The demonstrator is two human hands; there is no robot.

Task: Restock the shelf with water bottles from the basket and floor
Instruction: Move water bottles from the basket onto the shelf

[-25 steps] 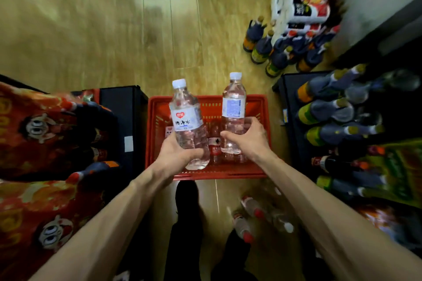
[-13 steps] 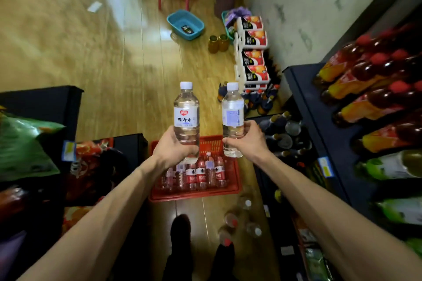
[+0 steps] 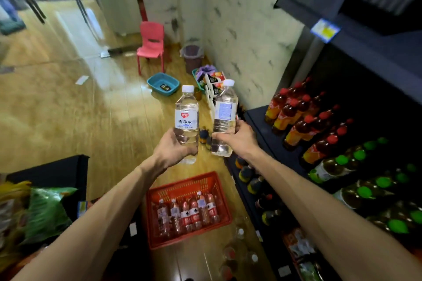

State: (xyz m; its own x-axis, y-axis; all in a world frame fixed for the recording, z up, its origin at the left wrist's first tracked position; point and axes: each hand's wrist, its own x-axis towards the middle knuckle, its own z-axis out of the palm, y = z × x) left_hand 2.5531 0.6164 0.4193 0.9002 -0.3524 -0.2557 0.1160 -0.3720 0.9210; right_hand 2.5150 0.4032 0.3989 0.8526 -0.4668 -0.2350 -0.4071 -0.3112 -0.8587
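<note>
a: start at the left. what's there?

b: a green snack bag (image 3: 45,210) on a dark rack at the floor's left edge. then the left hand (image 3: 174,147), fingers curled round the lower half of a clear water bottle (image 3: 186,121), white cap, upright, its label with a red heart facing us.

a: and the other hand?

b: the right hand (image 3: 239,138) has its fingers and thumb wrapped round a second water bottle (image 3: 224,118), also white-capped, tilted a little to the right, blue-printed label showing. the two bottles are just beside each other, apart, held up in the air above the floor.

a: the basket?

b: the red basket (image 3: 182,183) sits on the wooden floor (image 3: 68,109) below the hands, with a row of red-labelled bottles (image 3: 188,213) upright along its near side. a few loose bottles (image 3: 239,235) lie on the floor by its right near corner, blurred.

a: further right?

b: the dark shelf (image 3: 258,118), carrying red-capped tea bottles (image 3: 296,121) and, nearer us, green-capped bottles (image 3: 356,162). far back along the wall: a pink chair (image 3: 151,44), a blue basin (image 3: 163,83), a bin (image 3: 193,57).
</note>
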